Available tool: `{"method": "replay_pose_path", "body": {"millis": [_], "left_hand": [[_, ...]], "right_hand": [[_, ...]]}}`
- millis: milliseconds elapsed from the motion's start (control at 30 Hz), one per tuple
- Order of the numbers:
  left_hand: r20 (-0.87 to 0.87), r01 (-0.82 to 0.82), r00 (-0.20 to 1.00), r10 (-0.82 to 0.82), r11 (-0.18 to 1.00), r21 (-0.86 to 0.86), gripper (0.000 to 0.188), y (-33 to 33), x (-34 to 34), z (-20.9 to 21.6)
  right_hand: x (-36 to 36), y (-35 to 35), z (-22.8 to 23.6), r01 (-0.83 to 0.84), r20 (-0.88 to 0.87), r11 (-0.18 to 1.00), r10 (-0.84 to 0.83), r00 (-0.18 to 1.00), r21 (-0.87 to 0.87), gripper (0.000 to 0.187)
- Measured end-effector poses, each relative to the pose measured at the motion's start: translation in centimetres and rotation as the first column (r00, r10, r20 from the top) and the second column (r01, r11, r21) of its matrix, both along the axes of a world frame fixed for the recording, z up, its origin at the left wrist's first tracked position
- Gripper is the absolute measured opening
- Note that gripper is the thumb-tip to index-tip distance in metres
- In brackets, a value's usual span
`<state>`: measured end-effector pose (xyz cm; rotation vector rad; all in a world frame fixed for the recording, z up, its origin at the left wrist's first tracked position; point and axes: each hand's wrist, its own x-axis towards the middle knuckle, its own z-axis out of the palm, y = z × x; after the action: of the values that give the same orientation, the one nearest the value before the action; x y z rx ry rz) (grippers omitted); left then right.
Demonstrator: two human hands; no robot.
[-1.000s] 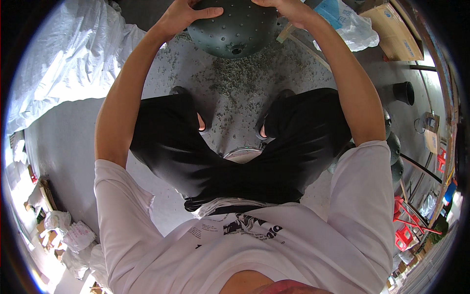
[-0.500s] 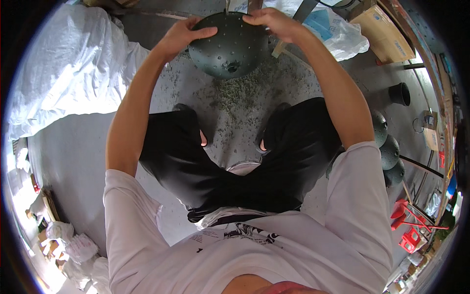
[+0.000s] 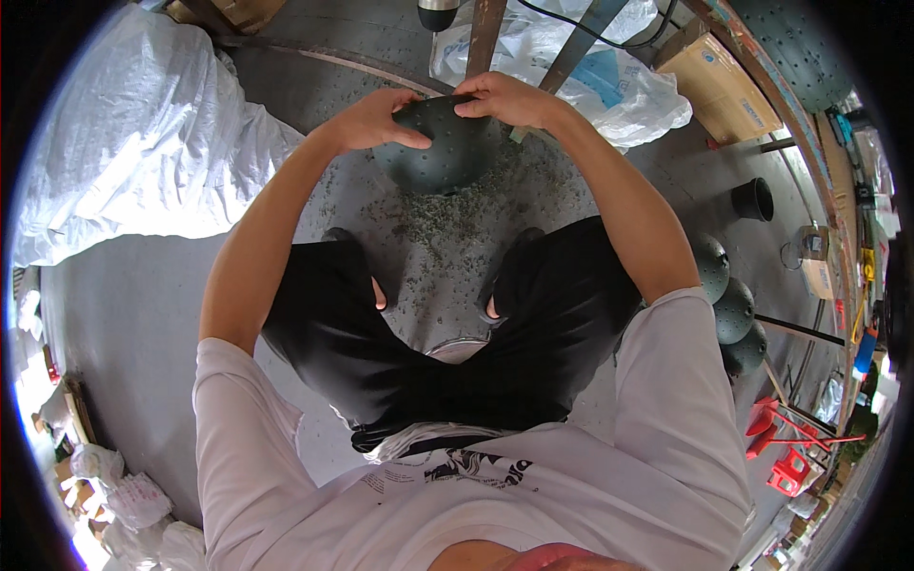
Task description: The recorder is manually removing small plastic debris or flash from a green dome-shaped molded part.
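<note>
One dark grey-green, dotted, plastic-looking rounded shell (image 3: 443, 157), now lowered; I see no contact with the black-and-silver cylindrical tool (image 3: 438, 14). Left hand (image 3: 379, 120), right hand (image 3: 509, 98): both gripping it.

Studded, seemingly greenish ball (image 3: 440, 160) between left fingers (image 3: 412, 139) and right fingers (image 3: 471, 108)

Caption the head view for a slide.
Left hand and right hand hold a rounded, dark studded object over a grey floor strewn with bits.

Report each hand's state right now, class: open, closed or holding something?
Left hand: holding the dark round piece, upper left.
Right hand: holding the same piece, upper right.
</note>
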<state>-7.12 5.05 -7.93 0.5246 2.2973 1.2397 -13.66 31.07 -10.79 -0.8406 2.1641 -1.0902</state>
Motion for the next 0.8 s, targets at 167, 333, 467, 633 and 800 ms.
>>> {"method": "replay_pose_path", "body": {"millis": [167, 333, 467, 633, 800], "left_hand": [[0.076, 0.009, 0.997, -0.008, 1.000, -0.007, 0.057, -2.0, 0.1, 0.4], [0.044, -0.137, 0.990, 0.135, 0.989, 0.053, 0.061, -2.2, 0.2, 1.0], [0.122, -0.166, 0.980, 0.154, 0.982, 0.090, 0.064, -5.6, 1.4, 0.7], [0.115, -0.156, 0.982, 0.148, 0.986, 0.057, 0.062, -6.4, 1.2, -1.1], [0.145, -0.173, 0.976, 0.164, 0.983, 0.054, 0.061, -7.1, 1.1, -1.1]], "right_hand": [[-0.2, 1.0, 0.2, 0.093, 0.251, 0.975, -0.041, 0.967, -0.200, 0.052], [-1.2, 4.0, -2.4, 0.382, 0.300, 0.924, -0.360, 0.883, -0.017, 0.065], [-0.1, 1.4, -1.2, 0.367, 0.332, 0.927, -0.323, 0.886, -0.080, 0.071], [-0.7, 2.0, -0.2, 0.247, 0.500, 0.951, -0.125, 0.857, -0.185, 0.051], [0.3, 2.4, 1.6, 0.081, 0.379, 0.986, -0.021, 0.925, -0.144, 0.056]]}}
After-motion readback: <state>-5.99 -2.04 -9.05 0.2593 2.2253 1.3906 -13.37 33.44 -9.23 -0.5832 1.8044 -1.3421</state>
